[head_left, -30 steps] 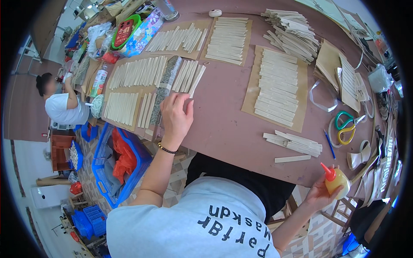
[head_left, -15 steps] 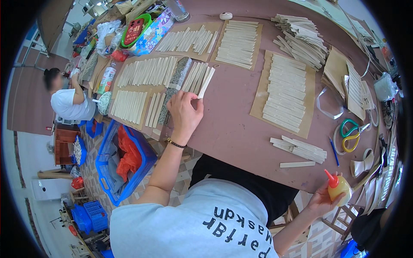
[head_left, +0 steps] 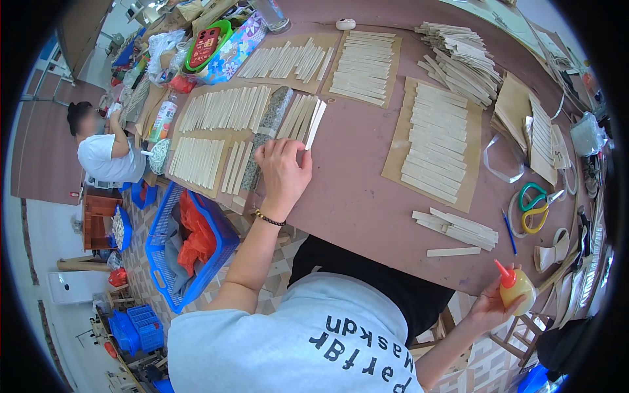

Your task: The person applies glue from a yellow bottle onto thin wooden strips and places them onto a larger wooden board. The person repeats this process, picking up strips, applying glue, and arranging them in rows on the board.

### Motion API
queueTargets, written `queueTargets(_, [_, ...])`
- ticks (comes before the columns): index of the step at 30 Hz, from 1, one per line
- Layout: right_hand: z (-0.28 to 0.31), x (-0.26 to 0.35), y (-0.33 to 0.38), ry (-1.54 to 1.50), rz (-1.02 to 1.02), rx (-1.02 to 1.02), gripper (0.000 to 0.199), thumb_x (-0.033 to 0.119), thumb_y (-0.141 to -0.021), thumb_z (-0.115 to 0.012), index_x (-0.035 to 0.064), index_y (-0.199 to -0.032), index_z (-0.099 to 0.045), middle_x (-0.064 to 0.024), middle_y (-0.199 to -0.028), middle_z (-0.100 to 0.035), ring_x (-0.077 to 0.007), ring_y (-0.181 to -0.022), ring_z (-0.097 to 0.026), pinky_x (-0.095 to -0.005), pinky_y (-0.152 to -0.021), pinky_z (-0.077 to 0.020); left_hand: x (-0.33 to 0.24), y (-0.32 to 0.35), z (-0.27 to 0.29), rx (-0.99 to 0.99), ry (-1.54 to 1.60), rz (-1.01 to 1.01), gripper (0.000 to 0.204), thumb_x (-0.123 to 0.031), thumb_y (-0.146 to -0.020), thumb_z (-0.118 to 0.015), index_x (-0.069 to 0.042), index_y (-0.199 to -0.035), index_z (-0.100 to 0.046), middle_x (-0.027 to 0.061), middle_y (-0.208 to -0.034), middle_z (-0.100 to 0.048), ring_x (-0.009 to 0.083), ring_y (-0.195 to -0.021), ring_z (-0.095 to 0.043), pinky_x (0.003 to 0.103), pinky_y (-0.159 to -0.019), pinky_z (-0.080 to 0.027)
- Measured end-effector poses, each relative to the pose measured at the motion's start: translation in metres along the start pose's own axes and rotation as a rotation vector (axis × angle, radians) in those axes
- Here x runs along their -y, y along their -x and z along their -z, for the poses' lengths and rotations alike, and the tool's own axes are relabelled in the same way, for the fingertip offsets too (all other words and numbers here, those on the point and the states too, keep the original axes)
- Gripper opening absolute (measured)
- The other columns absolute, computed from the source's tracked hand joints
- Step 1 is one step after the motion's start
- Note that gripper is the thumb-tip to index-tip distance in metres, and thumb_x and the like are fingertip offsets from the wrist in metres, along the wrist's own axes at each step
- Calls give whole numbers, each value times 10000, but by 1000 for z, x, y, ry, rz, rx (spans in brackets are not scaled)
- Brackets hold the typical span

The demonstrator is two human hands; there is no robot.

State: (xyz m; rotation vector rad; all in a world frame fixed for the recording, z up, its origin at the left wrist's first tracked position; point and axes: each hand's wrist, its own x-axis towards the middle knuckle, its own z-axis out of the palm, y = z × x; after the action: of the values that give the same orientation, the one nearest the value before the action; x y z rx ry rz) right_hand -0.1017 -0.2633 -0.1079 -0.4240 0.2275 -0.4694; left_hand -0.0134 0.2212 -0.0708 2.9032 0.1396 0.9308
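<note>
My left hand (head_left: pixel 283 171) rests on the brown table (head_left: pixel 357 190), its fingertips on the lower ends of pale wooden strips (head_left: pixel 303 120) laid side by side on cardboard next to a grey speckled strip (head_left: pixel 268 131). My right hand (head_left: pixel 493 302) is off the table's near edge at the lower right, closed around a yellow glue bottle (head_left: pixel 515 288) with a red nozzle. A small loose pile of strips (head_left: pixel 455 226) lies on the table between the two hands.
More cardboard sheets covered with strips (head_left: pixel 438 141) and a stack of strips (head_left: pixel 462 59) fill the table. Green-and-yellow scissors (head_left: pixel 536 206) lie at the right. A blue basket (head_left: pixel 190 245) stands on the floor to the left, beyond it a seated person (head_left: pixel 105 147).
My left hand has slid slightly right along the strip ends. My right hand with the glue bottle stays low at the table's edge.
</note>
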Motion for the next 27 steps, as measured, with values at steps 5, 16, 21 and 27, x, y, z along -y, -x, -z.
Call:
queueTargets(5, [2,2,2,-33,-12,-4,662,254,-949,-668,-51,-1427,-326,-260,-1416,-457,-435,-1276,-517,-506,-1017,-528,0,-3,-2,-23,93,24,135,-130,-751,-754,-113,-815,-636,43,-841,-656,261,-866,-586,431,-892,-360])
queueTargets(16, [-31,-6,-1,-761,-353,-40,580,193,-875,-744,-45,-1337,-486,-214,-1354,-553,-324,-1241,-575,-427,-978,-565,2,5,-11,40,143,6,90,-165,-787,-723,-120,-814,-650,58,-850,-668,274,-892,-606,439,-878,-382])
queueTargets(21, [-24,-1,-8,-1094,-374,-35,597,112,-897,-652,-47,-1406,-382,-182,-1329,-580,-325,-1227,-591,-478,-999,-541,1,-1,-2,20,118,-12,96,-155,-772,-727,-129,-817,-646,54,-833,-661,265,-879,-590,440,-887,-367])
queueTargets(27, [-21,1,-5,-883,-466,186,558,255,-979,-547,-22,-1424,-356,-131,-1293,-606,-281,-1213,-606,-534,-949,-540,-1,1,-7,-39,151,-6,104,-127,-764,-743,-119,-807,-648,29,-846,-673,246,-871,-605,408,-875,-374])
